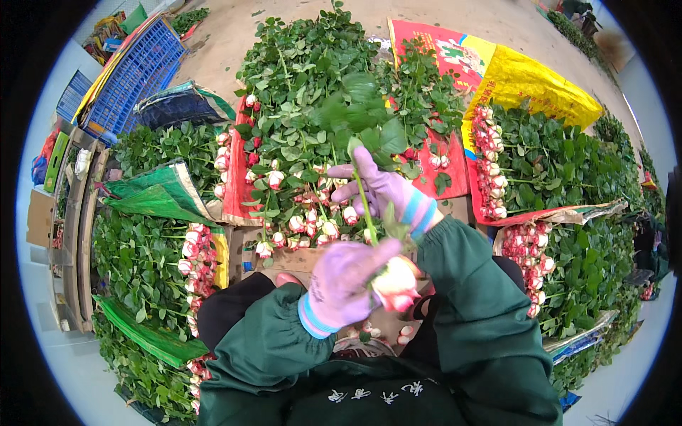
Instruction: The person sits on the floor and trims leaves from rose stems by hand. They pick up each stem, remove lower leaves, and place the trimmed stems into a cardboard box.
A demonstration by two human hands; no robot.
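A white rose with pink-red petal edges (396,285) hangs bloom-down before my chest, its stem running up and away from me. My left hand (341,285), in a lilac knit glove, is closed about the stem just by the bloom; motion blurs its fingers. Farther up, my right hand (375,183), gloved alike, has its fingers loosely curled around the green stem (365,207). Blurred leaves (367,114) spread beyond it. Under both hands lies a large pile of cut roses (298,106), with blooms (329,229) towards me and foliage pointing away.
Bundled roses lie at left (133,266) and right (581,261), divided by green woven sheets (160,191) and a red-and-yellow woven sack (527,80). A blue plastic crate (136,74) leans at back left. Loose petals (405,333) lie on the floor near my feet.
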